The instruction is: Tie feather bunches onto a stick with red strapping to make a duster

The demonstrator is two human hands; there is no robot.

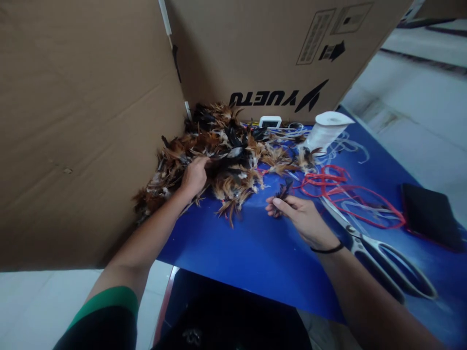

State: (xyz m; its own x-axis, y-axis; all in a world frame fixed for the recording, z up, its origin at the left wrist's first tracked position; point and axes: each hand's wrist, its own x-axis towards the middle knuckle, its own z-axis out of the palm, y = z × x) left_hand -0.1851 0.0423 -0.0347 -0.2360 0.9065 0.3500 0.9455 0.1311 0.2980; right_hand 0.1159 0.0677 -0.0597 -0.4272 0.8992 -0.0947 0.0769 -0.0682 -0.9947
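Observation:
A large heap of brown and black feathers is spread across the back left of the blue table. Into this heap reaches my left hand, its fingers closed at a dark feather; the fingertips are partly hidden among the plumes. Nearer the front, my right hand pinches a small bunch of dark feathers between thumb and fingers, just above the tabletop. Beside my right wrist lies a pair of large scissors with pale metal handles.
Cardboard panels wall the table's left and back. Behind my right hand are red ribbon, a white spool with loose clear strips, and a small white device. A black flat case lies at the right.

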